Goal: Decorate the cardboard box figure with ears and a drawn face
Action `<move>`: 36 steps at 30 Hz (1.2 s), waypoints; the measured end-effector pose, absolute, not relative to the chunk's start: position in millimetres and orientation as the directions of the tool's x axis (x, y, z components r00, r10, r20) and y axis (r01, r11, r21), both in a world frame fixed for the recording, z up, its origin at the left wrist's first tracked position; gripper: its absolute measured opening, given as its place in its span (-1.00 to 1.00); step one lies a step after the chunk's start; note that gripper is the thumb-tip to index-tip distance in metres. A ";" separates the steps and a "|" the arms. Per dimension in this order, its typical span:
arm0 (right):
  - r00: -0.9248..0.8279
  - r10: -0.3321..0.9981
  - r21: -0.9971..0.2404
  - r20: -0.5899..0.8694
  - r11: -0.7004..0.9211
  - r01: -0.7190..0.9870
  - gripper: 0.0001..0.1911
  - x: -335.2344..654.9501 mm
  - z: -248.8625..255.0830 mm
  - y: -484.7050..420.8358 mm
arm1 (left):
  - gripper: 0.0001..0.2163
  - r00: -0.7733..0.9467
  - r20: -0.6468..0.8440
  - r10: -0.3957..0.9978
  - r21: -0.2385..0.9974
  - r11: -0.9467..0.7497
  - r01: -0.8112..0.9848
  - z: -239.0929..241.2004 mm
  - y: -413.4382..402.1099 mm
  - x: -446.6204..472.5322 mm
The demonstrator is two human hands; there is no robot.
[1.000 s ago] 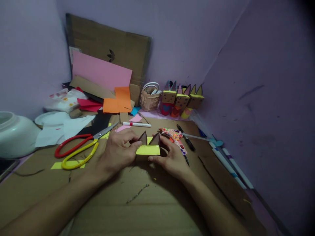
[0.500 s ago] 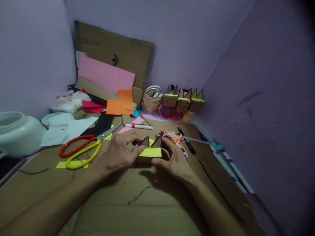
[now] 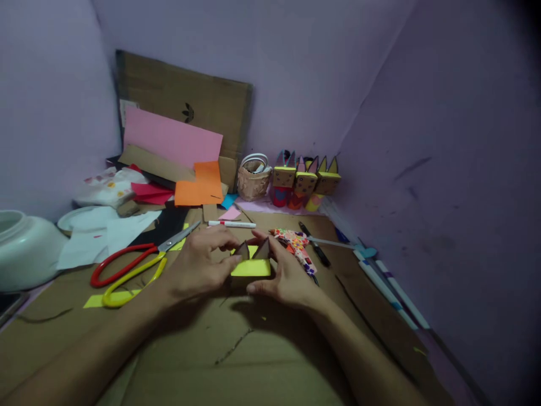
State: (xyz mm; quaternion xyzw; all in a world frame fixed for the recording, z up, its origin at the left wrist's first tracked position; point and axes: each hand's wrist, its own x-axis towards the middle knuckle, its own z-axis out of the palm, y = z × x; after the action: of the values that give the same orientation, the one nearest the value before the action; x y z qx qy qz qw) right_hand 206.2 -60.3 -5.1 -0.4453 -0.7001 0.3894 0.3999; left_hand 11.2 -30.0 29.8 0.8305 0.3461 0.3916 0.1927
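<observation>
Between purple walls (image 3: 304, 118), low over a cardboard sheet (image 3: 198, 378), down to close work now. Holding the box (image 3: 250, 268) between both hands, mid-sheet, just this side of the marker (image 3: 232, 224); cannot tell whether resting or slightly lifted. Pinching at one end with the left hand (image 3: 200, 259), with thumb and fingers drawn narrow beside the left ear (image 3: 242, 251). Cupping the other end with the right hand (image 3: 285, 276), set wider here, with fingers beside the right ear (image 3: 262, 248) and thumb forward, low on the front. Looks like the fitting stage: adjusting or pressing two dark ears upright behind the yellow top. Past cutting, most likely, with scissors (image 3: 163, 251) lying untouched off to the left. Worth comparing with three eared figures (image 3: 306, 181) near the corner, next to the basket (image 3: 254, 183). Calls next, probably, for light, even pressure at both ear bases, then a check for straightness before letting go. Could bend an ear by squeezing high; better to press low.
</observation>
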 end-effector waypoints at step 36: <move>-0.217 0.960 -0.904 0.179 0.247 0.350 -0.12 206.0 -6.7 -61.6 | -0.85 0.509 0.459 0.729 0.555 -0.682 0.477 27.6 -27.8 15.8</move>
State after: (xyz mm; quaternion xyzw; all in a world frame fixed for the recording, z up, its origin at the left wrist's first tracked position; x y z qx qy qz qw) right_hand 206.0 -61.6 -6.7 -0.4809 -0.6807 0.3809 0.4004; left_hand 15.8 -27.8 27.6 0.8492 0.3548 0.3462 0.1819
